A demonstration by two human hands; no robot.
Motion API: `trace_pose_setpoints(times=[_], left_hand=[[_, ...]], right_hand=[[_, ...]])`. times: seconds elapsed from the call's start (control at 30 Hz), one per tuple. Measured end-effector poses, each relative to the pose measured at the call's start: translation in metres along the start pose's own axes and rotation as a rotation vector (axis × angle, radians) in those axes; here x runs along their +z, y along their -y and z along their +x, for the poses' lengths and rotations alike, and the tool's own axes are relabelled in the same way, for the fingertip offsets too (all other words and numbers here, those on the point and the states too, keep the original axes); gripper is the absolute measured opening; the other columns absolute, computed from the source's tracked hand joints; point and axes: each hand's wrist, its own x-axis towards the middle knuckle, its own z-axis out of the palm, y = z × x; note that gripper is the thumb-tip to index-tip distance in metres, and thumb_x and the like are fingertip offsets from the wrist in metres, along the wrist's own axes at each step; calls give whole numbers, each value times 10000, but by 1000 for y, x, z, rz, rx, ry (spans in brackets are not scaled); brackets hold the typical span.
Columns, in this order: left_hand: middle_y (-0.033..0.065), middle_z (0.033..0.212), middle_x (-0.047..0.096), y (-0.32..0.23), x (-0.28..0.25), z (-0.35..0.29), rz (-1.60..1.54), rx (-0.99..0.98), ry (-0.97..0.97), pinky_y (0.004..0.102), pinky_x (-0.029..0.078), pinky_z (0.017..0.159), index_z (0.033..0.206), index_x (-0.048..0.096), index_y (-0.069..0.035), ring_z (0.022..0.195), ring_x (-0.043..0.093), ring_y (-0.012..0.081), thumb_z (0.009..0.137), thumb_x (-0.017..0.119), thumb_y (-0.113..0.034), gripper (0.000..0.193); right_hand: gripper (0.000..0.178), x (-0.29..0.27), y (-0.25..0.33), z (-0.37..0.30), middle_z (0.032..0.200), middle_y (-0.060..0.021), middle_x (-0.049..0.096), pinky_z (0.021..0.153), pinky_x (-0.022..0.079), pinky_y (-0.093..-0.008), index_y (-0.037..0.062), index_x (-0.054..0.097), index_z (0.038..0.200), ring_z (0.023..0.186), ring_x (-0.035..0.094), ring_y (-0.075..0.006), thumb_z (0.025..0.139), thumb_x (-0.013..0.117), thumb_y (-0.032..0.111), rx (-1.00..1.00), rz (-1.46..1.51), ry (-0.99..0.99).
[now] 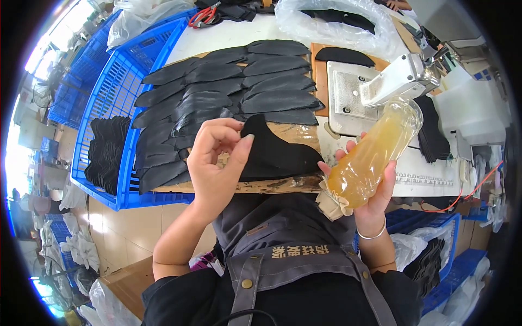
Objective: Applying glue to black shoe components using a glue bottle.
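My left hand (213, 163) pinches the upper tip of a curved black fabric piece (280, 149) between thumb and fingers. The piece is raised at that tip, and its wide end lies low over the near edge of a brown tape-covered board (293, 132). In my right hand (381, 190) is a clear plastic bottle (365, 163) of amber liquid, tilted with its wrapped tan neck (333, 204) pointing down and left, just right of the piece. Overlapping rows of black pieces (217, 87) cover most of the board; some look shiny.
To the left, a blue crate (128, 182) holds stacked wavy black pieces (106, 155). A white sewing machine (389, 84) stands at the right beside another black stack (434, 133). Red-handled scissors (204, 16) and a plastic bag (291, 16) lie at the back.
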Motion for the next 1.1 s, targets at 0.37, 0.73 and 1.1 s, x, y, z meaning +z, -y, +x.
trace_pose_setpoints(times=[0.37,0.73,1.1], left_hand=[[67,981,584,22,-14,-15,184,115,-71,205,414,589,819,564,-25,635,511,68,770,690,-15,136],[80,977,594,27,-18,-19,174,118,-85,215,415,582,812,565,-20,636,515,80,761,698,-9,143],[106,984,593,38,-26,-22,109,128,-109,225,446,619,825,563,-9,691,524,108,755,693,18,150]], right_hand=[[639,4,-6,1,1266,-132,473,992,352,-592,152,284,1381,1155,503,-295,887,445,524,13,24,31],[744,24,-17,13,1239,-89,476,1009,267,-659,151,205,1426,1156,496,-280,871,458,577,82,-145,123],[742,23,-14,11,1233,-80,472,1006,257,-668,137,230,1419,1159,495,-272,868,460,578,72,-108,125]])
